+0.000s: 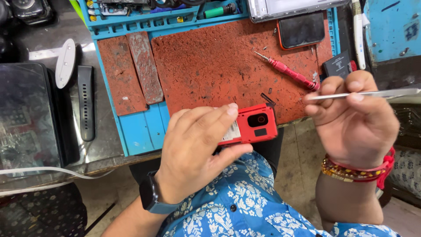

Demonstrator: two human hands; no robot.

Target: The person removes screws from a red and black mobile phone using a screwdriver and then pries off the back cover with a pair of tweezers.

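- Presently, the left hand (197,147) grips a red phone (252,125) from the side, fingers curled over its top edge and thumb beneath; the phone sits in the air just off the near edge of the tabletop (105,151), above the person's lap.
- Labels: a white rectangular sticker (231,132) lies on the phone's back, partly under the fingertips; its print is too small to make out. A small dark box (337,64) with a pale label rests at the right edge of the mat.
- Phone appearance: red back facing up, a dark square camera block with a round lens near its right end, a smaller dark window just below it.
- The right hand (351,118) pinches thin metal tweezers (364,94) between thumb and fingers; the tip points left, near the phone's upper right corner but apart from it.
- A worn red work mat (210,66) in a blue tray (140,127) covers the tabletop; a red screwdriver (287,70) lies on it, well apart from the phone.
- A dark phone in an orange rim (301,30) lies at the mat's far right.
- A black watch strap (86,103) lies left of the tray.
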